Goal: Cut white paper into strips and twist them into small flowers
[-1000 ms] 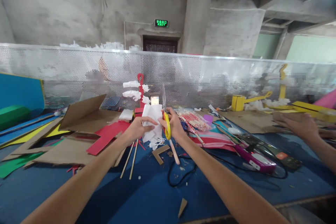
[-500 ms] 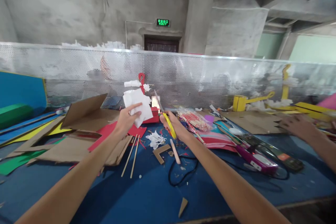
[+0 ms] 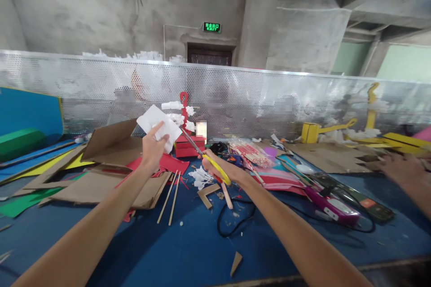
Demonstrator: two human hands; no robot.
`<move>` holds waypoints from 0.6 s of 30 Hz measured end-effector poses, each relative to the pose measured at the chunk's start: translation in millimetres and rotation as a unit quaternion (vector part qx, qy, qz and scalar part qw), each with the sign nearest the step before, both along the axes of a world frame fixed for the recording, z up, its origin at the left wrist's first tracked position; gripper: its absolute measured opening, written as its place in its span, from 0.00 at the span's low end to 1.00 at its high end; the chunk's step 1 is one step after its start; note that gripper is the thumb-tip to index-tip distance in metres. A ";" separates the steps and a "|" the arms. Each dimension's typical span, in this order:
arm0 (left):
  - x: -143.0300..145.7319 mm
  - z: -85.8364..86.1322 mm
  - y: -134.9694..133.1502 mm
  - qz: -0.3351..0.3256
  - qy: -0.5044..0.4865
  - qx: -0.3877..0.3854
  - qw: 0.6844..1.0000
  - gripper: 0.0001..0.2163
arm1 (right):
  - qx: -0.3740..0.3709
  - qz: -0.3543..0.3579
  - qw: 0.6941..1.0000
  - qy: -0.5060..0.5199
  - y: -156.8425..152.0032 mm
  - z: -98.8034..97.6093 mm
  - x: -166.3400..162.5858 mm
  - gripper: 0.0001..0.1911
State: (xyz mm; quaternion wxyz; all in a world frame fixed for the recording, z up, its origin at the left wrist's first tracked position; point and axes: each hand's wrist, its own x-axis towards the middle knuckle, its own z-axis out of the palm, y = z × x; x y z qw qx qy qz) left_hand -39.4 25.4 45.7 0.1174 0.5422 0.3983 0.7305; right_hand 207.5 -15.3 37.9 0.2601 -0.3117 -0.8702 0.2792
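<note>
The left hand (image 3: 153, 144) is holding a flat white paper sheet (image 3: 151, 118) above itself; the right hand (image 3: 225, 164) is gripping slim, yellow-handled metal scissors (image 3: 194, 144), perhaps touching the sheet's corner. Below, between both hands, thin wooden sticks (image 3: 174, 197) are lying near tangled white strips (image 3: 201, 177).

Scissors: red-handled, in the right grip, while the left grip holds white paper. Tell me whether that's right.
The colour is wrong: the head view shows the scissors have yellow handles, not red. They are in the right grip, and the left grip holds white paper, as you say.
</note>
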 end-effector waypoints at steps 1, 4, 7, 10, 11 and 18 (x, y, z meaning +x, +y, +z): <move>0.4 0.2 -0.7 0.007 0.004 0.001 1.000 0.23 | 0.016 -0.007 1.000 -0.012 0.3 0.0 0.2 0.19; 4.2 2.0 -5.6 0.017 0.016 0.001 1.000 0.22 | 0.056 -0.025 0.997 -0.050 -0.1 0.3 -1.1 0.20; 9.6 3.9 -11.6 0.013 0.032 0.003 0.999 0.23 | 0.062 -0.035 0.995 -0.069 -3.0 1.6 -4.3 0.21; 14.4 4.6 -16.4 0.006 0.060 0.016 0.998 0.23 | 0.071 -0.052 0.995 -0.050 -4.6 1.7 -7.3 0.21; 15.9 4.6 -17.7 0.005 0.069 0.019 0.997 0.23 | 0.074 -0.057 0.995 -0.045 -4.2 1.1 -7.9 0.21; 25.5 4.0 -23.3 0.016 0.109 0.025 0.994 0.22 | 0.099 -0.079 0.991 -0.037 0.3 -3.6 -9.2 0.17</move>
